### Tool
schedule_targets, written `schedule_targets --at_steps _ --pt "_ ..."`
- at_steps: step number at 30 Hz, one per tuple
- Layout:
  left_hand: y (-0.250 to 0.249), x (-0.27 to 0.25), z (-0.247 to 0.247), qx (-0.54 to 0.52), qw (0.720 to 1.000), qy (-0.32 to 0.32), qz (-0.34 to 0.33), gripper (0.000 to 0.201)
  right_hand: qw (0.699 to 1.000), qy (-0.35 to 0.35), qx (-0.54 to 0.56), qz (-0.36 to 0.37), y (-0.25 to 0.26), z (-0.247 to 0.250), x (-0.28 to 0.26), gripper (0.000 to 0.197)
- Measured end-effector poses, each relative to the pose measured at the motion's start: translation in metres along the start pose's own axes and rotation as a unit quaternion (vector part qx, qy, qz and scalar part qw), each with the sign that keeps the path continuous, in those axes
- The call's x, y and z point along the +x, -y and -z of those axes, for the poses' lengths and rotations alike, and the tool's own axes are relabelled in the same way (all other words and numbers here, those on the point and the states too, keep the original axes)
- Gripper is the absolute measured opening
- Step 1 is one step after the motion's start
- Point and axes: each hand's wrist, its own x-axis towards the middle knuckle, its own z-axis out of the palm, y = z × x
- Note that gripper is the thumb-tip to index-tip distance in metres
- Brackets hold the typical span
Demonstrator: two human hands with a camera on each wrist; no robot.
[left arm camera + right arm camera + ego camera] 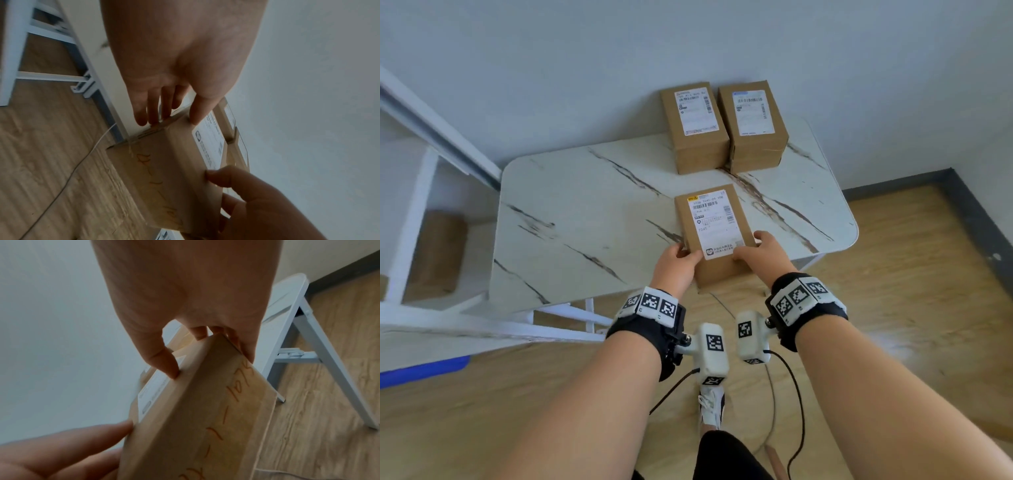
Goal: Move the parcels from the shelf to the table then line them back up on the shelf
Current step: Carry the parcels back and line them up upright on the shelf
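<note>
Right now a brown cardboard parcel with a white shipping label (717, 233) hangs partly over the near edge of the white marble-patterned table (585, 219). The left hand (677, 262) and right hand (763, 250) clamp its two near corners, thumbs on top, probably to steady its weight. Orange handwriting marks its near side. Two similar labelled brown parcels (722, 126) stand side by side by the wall.

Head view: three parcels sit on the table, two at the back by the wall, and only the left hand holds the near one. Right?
Not quite: both hands hold the near parcel, the left hand at its left side, the right hand at its right, as the head view shows. Two parcels do stand at the back of the table.
</note>
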Motion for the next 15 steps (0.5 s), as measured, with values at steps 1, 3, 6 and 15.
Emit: schedule_targets --at_steps 1,3,6,15 --pt "0.007 -0.004 0.009 -0.021 1.000 -0.007 0.013 0.050 1.000 0.015 -0.008 0.001 0.005 -0.009 -0.006 0.075" --pt "0.021 -0.011 0.031 -0.068 0.997 -0.022 0.039 0.068 0.999 0.035 -0.021 0.014 0.013 -0.029 -0.016 0.079" --pt "0.041 -0.022 0.069 -0.112 0.992 -0.037 0.050 0.078 0.998 0.047 -0.023 0.045 0.021 -0.060 -0.023 0.093" --pt "0.133 -0.099 0.190 -0.139 0.988 -0.038 0.048 0.068 0.982 0.107 -0.109 0.113 0.051 -0.168 -0.132 0.053"
